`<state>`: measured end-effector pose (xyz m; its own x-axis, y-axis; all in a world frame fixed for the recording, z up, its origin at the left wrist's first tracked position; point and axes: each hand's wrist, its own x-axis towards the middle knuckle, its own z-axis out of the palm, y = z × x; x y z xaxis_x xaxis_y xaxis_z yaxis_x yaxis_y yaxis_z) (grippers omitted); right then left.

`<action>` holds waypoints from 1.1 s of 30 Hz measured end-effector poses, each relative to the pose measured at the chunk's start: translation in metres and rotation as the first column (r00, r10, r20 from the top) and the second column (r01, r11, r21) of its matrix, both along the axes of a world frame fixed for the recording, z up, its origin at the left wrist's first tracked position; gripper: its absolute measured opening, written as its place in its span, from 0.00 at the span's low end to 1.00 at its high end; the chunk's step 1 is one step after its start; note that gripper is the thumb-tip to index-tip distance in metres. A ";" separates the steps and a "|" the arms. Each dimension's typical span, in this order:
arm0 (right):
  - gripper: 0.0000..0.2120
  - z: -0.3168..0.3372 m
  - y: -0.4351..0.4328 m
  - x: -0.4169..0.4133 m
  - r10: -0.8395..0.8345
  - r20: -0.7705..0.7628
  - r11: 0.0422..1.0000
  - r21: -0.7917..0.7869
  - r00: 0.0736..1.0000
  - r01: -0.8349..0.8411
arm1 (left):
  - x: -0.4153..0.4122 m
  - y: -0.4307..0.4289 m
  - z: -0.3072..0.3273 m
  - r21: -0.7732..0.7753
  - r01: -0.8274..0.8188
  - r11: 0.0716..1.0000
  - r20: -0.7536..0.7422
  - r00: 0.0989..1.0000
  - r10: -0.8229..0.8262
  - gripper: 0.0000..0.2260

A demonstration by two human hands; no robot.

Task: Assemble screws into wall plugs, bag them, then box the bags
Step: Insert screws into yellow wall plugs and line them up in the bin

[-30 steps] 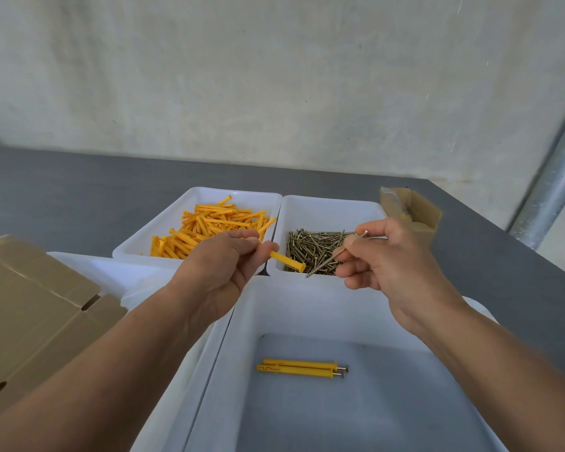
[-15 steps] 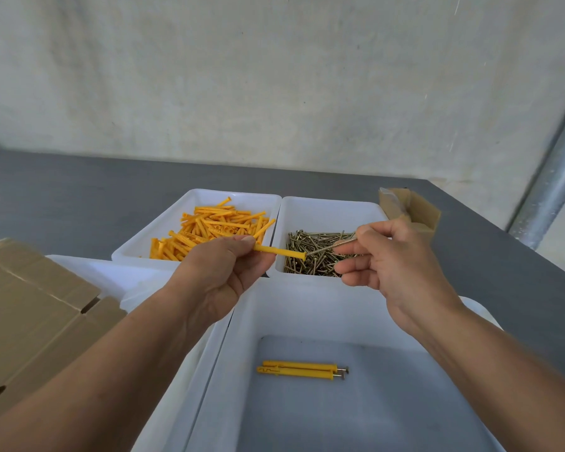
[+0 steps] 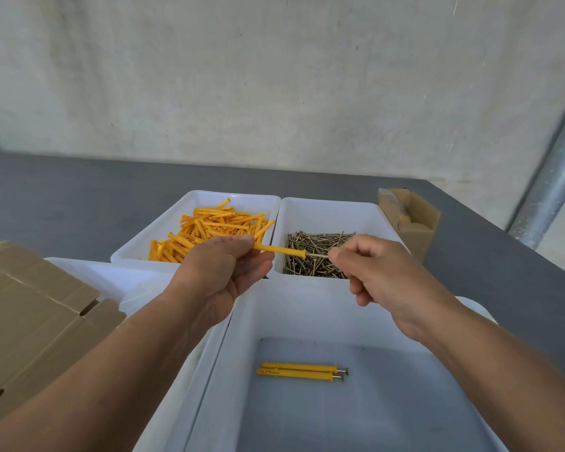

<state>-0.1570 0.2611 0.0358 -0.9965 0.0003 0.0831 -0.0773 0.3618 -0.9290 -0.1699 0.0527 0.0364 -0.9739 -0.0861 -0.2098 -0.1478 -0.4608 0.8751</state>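
Over the front part of the screw tray (image 3: pixel 323 213), the two hands meet with one assembly between them.

1. The left hand (image 3: pixel 222 272) pinches a yellow plug (image 3: pixel 279 250) between thumb and fingertips. The grip sits near the plug's left end, and the rest points right, roughly level.
2. The right hand (image 3: pixel 382 272) pinches a screw (image 3: pixel 317 256) at its head end with thumb and forefinger. The remaining fingers are curled beneath.
3. The screw's shank runs straight into the collared right end of the plug. A short bare length of shank shows between the collar and the right fingertips. Plug and screw lie on one line.

Surrounding layout:

- The plug tray (image 3: pixel 196 197), behind the left hand, holds a heap of loose plugs (image 3: pixel 209 226).
- The screw tray stands just beside it on the right and holds a heap of loose screws (image 3: pixel 320 239).
- A larger white bin (image 3: pixel 307 308) stands nearest the person. On its floor two finished plugs (image 3: pixel 299 371) lie side by side, touching, with screw heads protruding at their right ends.
- A cardboard box (image 3: pixel 30 308) lies at the left edge.
- A small open carton (image 3: pixel 418 220) stands on the grey table (image 3: pixel 79 190), near the screw tray's far right corner.
- A metal pipe (image 3: pixel 552 184) runs up the wall at far right.
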 end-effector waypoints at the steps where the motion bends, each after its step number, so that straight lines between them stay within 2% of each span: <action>1: 0.09 0.000 0.000 0.001 0.024 0.008 0.999 0.031 1.000 -0.025 | 0.000 0.000 -0.001 -0.022 0.010 1.000 -0.003 1.000 -0.010 0.08; 5: 0.07 0.000 -0.004 0.004 0.107 0.042 0.992 0.067 0.993 -0.109 | 0.001 0.002 -0.002 -0.094 0.058 0.994 -0.019 0.998 -0.060 0.02; 8: 0.09 0.001 -0.006 0.006 0.135 0.067 0.989 0.057 0.989 -0.139 | 0.004 0.005 -0.003 -0.122 0.084 0.989 -0.035 0.995 -0.089 0.01; 11: 0.06 0.001 -0.007 0.008 0.165 0.070 0.984 0.055 0.984 -0.169 | 0.005 0.008 -0.002 -0.149 0.095 0.984 -0.044 0.994 -0.103 0.00; 14: 0.05 0.000 -0.004 0.008 0.180 0.048 0.969 0.162 0.982 -0.186 | 0.006 0.009 -0.002 -0.192 0.127 0.973 -0.060 0.988 -0.141 0.00; 16: 0.05 0.001 -0.001 0.008 0.205 0.088 0.948 0.231 0.975 -0.220 | 0.006 0.009 -0.003 -0.258 0.128 0.958 -0.079 0.985 -0.153 0.02; 19: 0.05 0.001 0.004 0.009 0.245 0.214 0.884 0.353 0.946 -0.308 | 0.003 0.007 -0.005 -0.349 0.027 0.937 -0.129 0.989 -0.076 0.03; 24: 0.04 -0.014 0.007 0.007 0.223 0.379 0.669 0.610 0.898 -0.423 | -0.004 0.002 -0.008 -0.394 -0.116 0.912 -0.171 0.984 0.051 0.04; 27: 0.05 -0.024 0.006 0.004 0.216 0.427 0.613 0.641 0.878 -0.462 | -0.006 0.000 -0.011 -0.470 -0.183 0.863 -0.220 0.972 0.086 0.04; 33: 0.05 -0.037 0.005 -0.002 0.207 0.468 0.566 0.659 0.859 -0.495 | -0.009 -0.003 -0.016 -0.615 -0.290 0.733 -0.306 0.945 0.117 0.04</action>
<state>-0.1590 0.2662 -0.0013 -0.8670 -0.2724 -0.4173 -0.1262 0.9301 -0.3449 -0.1790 0.0493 0.0203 -0.9273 -0.3174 0.1987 0.1277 0.2309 0.9646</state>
